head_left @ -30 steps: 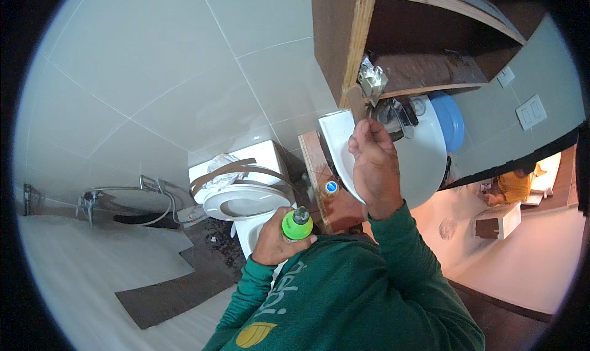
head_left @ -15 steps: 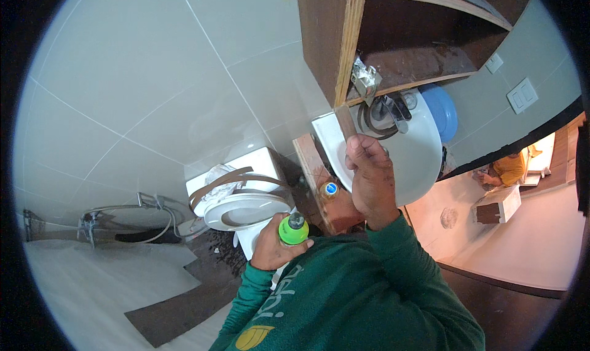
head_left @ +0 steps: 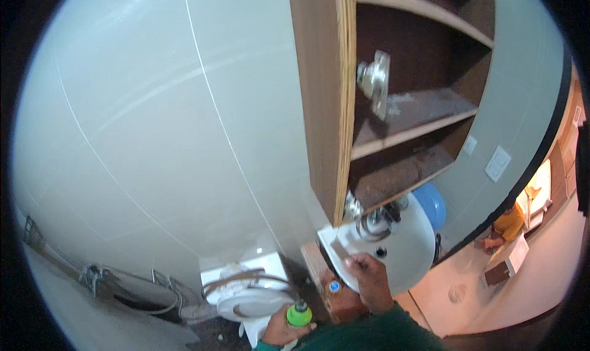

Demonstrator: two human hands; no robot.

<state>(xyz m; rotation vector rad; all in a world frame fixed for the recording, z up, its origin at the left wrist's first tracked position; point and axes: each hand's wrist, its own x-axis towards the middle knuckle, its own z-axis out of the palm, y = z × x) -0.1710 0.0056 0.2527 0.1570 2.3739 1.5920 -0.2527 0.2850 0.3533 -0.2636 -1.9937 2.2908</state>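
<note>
My left hand (head_left: 279, 327) is wrapped round a green bottle (head_left: 299, 317) with a dark cap, low in the view beside the toilet. In front of the sink, my right hand (head_left: 373, 284) is closed, thumb against fingers, on a short flat brown strip (head_left: 339, 251) that points up toward the cabinet's lower corner. Above it stands an open brown wooden cabinet (head_left: 326, 117) with bare layered front edges. A metal hinge (head_left: 376, 83) sticks out from its left side panel, and another hinge (head_left: 353, 205) sits near the bottom.
A white sink (head_left: 409, 259) lies under the cabinet, with a blue basin (head_left: 432, 206) at its far right. Left of it is a toilet (head_left: 246, 305) with a curved brown strip (head_left: 246, 278) on top. A small blue-lidded jar (head_left: 334, 287) stands between them. Another person (head_left: 509, 225) is beyond the doorway.
My view has tilted up, so more of the cabinet and its upper hinge show, and both hands appear lower. Each hand keeps its hold on the bottle and the strip.
</note>
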